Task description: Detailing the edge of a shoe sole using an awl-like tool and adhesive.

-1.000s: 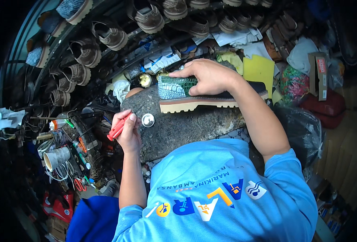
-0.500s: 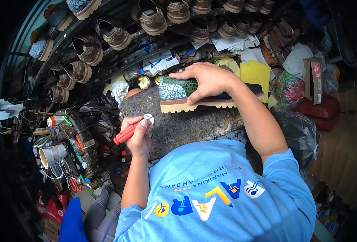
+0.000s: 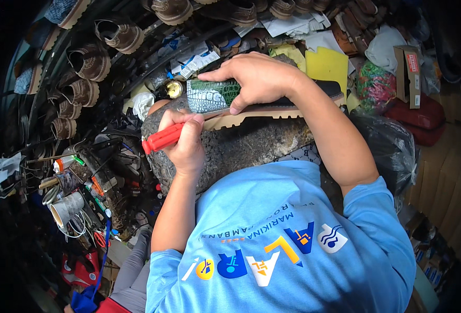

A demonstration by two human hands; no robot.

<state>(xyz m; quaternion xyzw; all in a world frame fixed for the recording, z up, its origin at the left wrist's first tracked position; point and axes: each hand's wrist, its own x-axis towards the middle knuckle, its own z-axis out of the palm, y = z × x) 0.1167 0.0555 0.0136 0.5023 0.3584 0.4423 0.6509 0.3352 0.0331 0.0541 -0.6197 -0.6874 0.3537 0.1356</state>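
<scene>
Slab [image 3: 251, 148], one: grey, rough-faced, in front of you. Its left edge stood near your left forearm; its near edge ran along your blue shirt [image 3: 272, 219]. A strip of its surface showed between the shoe's sole and that near edge, giving room for movement, widest toward the left corner. Beyond the far edge, clutter crowded close: gold-coloured tin [image 3: 174, 89], crumpled white paper [image 3: 143, 104], yellow sheet [image 3: 327, 66].

Shoe [image 3: 209, 97], one: at the slab's far edge, long axis running left to right, roughly along that edge. The pale, scaled heel lay at left; the dark end [image 3: 328, 88] pointed right. Tilted, lugged sole turned toward you.

Right hand [image 3: 264, 78], yours: fingers clasped over the shoe's upper, thumb on the near side.

Left hand [image 3: 185, 140], yours: fingers wrapped about a red-handled tool [image 3: 164, 137], handle pointing left, thin shaft toward the line between upper and sole; whether it touched there, you could not tell.
</scene>
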